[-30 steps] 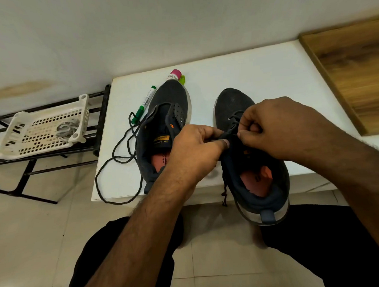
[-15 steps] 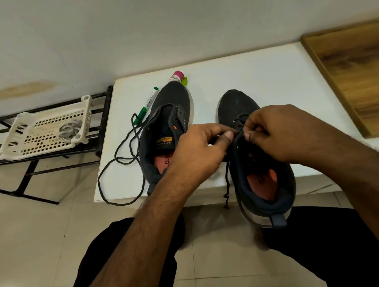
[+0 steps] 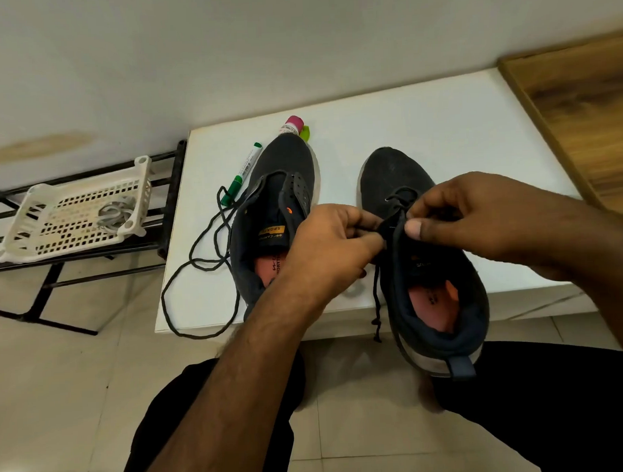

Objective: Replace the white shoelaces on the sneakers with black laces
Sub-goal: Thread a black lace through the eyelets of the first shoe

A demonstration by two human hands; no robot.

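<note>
Black lace [image 3: 377, 297] is threaded through the right sneaker [image 3: 429, 266] on the white table [image 3: 440, 123], one end dangling over the edge. The left hand [image 3: 333, 245] pinches the eyelet flap; the right hand [image 3: 480, 214] pinches the lace. Beside it lies the left sneaker [image 3: 276, 201] with a loose lace [image 3: 197, 262] and a green marker [image 3: 243, 172].

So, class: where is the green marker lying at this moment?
In the head view, the green marker lies on the white table, near its far left corner, just left of the unlaced left-hand sneaker.
</note>
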